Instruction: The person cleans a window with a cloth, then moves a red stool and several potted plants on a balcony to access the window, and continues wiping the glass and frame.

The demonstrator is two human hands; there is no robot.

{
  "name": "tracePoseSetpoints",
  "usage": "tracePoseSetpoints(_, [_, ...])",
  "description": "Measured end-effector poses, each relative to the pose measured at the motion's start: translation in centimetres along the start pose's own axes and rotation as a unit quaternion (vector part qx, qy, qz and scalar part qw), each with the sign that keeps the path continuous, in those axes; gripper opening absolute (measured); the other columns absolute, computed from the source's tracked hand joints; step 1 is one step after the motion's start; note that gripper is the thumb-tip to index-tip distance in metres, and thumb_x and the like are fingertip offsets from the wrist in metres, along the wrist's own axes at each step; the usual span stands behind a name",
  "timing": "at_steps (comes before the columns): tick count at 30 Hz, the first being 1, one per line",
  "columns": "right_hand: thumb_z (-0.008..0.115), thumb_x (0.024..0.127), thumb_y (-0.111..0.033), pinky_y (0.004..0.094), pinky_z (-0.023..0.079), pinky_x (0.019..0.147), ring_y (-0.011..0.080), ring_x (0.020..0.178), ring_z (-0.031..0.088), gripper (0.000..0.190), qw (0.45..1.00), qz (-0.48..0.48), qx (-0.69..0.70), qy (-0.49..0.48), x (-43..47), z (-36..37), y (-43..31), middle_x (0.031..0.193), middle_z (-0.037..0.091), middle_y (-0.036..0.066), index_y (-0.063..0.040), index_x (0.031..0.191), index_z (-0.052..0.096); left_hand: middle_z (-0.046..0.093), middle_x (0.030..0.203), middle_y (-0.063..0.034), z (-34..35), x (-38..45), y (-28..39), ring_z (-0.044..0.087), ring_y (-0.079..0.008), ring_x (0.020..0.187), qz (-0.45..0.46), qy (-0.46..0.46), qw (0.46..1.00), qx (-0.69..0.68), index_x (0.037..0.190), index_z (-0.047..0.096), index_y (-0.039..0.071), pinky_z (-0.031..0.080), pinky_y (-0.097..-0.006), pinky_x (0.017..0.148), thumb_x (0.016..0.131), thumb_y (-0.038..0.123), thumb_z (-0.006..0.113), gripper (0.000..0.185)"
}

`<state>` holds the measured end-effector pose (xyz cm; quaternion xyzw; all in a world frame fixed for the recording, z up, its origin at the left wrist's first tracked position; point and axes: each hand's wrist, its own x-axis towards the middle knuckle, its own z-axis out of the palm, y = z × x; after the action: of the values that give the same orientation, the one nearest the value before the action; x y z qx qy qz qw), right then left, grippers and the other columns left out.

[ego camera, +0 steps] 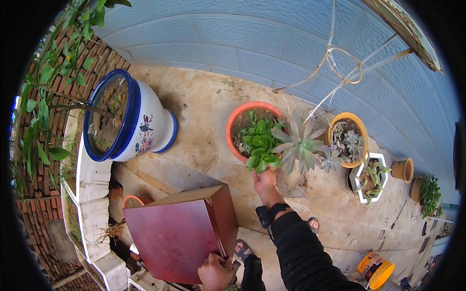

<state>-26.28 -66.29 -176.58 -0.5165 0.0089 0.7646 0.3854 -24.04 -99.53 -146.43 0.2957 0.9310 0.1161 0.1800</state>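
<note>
My right hand (265, 180) reaches to the near side of a round orange pot (233, 142), below the leaves of a green succulent (260, 140). Its fingertips are partly hidden by the foliage, so what they hold is unclear. A black strap with a small device (267, 214) is on that wrist. My left hand (215, 272) is curled over the near edge of a dark red wooden cabinet (174, 236), which stands at an angle. Close to the right hand, a large pale rosette succulent (302, 142) leans beside the orange pot.
A blue-and-white ceramic planter (145, 120) stands at left, near a white parapet (93, 218). A yellow pot (349, 142), white hexagonal planter (372, 178) and small brown pot (402, 170) line the blue wall (214, 32). A metal stand (344, 82) rises behind; a yellow bucket (375, 270) sits lower right.
</note>
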Motion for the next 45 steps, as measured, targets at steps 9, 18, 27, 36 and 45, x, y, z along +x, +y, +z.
tracePoseSetpoints(9, [0.063,0.106,0.0,0.0349,0.064,0.073,0.0191,0.089,0.075,0.026,0.988,0.04,-0.048,0.139,-4.9,-6.8,-1.7,0.115,0.079,0.004,-0.013,0.128,0.072,0.073,0.071,-0.012,0.0,0.2,0.1,0.073,-0.042,0.064,-0.01,-0.012,1.0,0.022,0.082,0.065,0.014,0.058,-0.054,0.06,0.078,0.03,0.102,0.041])
tracePoseSetpoints(18, [0.054,0.111,-0.001,0.0423,0.066,0.078,0.0245,0.102,0.078,0.031,0.98,0.055,-0.17,0.093,-6.7,-15.6,-5.0,0.122,0.079,0.008,-0.008,0.133,0.075,0.073,0.069,-0.0111,0.4,0.1,-0.4,0.074,-0.0417,0.063,-0.023,-0.004,0.999,0.022,0.08,0.065,0.014,0.059,-0.0539,0.062,0.076,0.033,0.102,0.042])
tracePoseSetpoints(27, [0.051,0.105,0.002,0.0364,0.052,0.054,0.0205,0.075,0.071,0.027,0.983,0.048,-0.111,0.137,-9.3,-15.6,-3.9,0.103,0.077,0.009,-0.007,0.119,0.072,0.075,0.07,-0.0115,0.1,0.3,0.0,0.076,-0.0405,0.066,-0.023,-0.001,1.0,0.022,0.08,0.067,0.012,0.061,-0.0523,0.065,0.078,0.034,0.102,0.041])
tracePoseSetpoints(36, [0.055,0.11,-0.004,0.029,0.041,0.046,0.0142,0.06,0.063,0.026,0.987,0.052,-0.074,0.136,-9.4,-15.5,-0.8,0.094,0.077,0.003,-0.013,0.123,0.075,0.074,0.068,-0.0123,0.2,0.2,-0.1,0.076,-0.0415,0.066,-0.018,-0.002,0.999,0.035,0.082,0.069,0.011,0.061,-0.0525,0.065,0.082,0.037,0.1,0.041])
tracePoseSetpoints(45, [0.057,0.108,0.001,0.0436,0.064,0.085,0.0244,0.097,0.074,0.036,0.995,0.05,-0.044,0.075,-10.1,-18.2,0.0,0.122,0.076,0.007,-0.015,0.139,0.065,0.074,0.069,-0.0117,0.5,0.0,-0.4,0.076,-0.0411,0.066,-0.015,-0.004,0.999,0.036,0.083,0.067,0.013,0.061,-0.053,0.064,0.081,0.037,0.101,0.041])
